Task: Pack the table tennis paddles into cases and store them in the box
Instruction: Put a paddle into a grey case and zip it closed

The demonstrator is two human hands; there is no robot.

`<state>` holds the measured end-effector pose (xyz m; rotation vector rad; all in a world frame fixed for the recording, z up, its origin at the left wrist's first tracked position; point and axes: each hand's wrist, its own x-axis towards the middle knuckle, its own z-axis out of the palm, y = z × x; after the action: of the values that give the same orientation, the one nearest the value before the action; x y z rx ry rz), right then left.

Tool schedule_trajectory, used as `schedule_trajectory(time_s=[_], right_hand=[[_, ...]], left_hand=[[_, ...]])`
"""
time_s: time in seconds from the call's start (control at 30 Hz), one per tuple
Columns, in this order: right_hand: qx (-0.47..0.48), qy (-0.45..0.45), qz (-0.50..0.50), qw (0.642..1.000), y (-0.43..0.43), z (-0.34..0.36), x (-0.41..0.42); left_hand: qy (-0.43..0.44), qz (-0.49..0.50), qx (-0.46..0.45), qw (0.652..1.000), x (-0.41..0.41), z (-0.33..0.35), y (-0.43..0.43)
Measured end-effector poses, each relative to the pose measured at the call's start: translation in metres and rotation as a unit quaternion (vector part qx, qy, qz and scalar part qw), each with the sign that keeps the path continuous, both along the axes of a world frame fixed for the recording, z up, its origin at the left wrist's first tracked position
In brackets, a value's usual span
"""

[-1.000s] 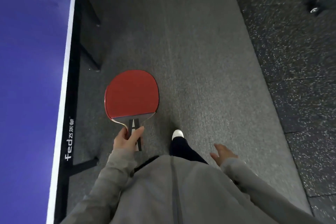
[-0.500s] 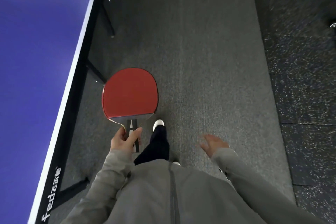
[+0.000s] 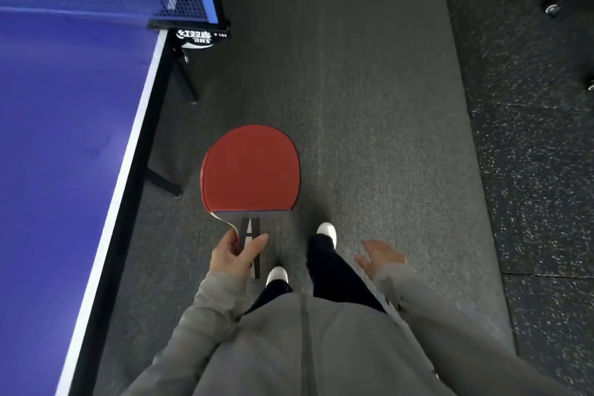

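Your left hand (image 3: 236, 251) pinches the paddle (image 3: 250, 167) by its handle, red face up beside the table (image 3: 64, 138) side edge, while your right hand (image 3: 379, 255) hangs loose and empty, so firm that grip and save the right for the case.

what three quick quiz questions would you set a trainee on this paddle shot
1. True or false: the right hand holds a case.
2. The left hand grips the paddle by: A the handle, B the red face, C the top rim.
3. On which side of the person does the table stand?

Key: 1 false, it is open and holds nothing; 2 A; 3 left.
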<state>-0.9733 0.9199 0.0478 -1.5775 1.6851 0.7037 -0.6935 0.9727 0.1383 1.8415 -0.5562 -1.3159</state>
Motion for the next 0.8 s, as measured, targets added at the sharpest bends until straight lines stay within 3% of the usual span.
schedule_trajectory(time_s=[0.4, 0.6, 0.8], right_hand=[[0.022, -0.056, 0.023, 0.998, -0.229, -0.017, -0.062], [0.036, -0.034, -0.009, 0.999, -0.325, -0.016, -0.102], [0.048, -0.014, 0.024, 0.998, -0.434, -0.023, -0.078]], left_hand=[[0.001, 0.052, -0.002, 0.999, -0.063, 0.003, -0.224], [0.003, 0.064, -0.008, 0.998, -0.076, 0.008, -0.307], [0.009, 0.073, -0.009, 0.997, -0.059, -0.003, -0.403]])
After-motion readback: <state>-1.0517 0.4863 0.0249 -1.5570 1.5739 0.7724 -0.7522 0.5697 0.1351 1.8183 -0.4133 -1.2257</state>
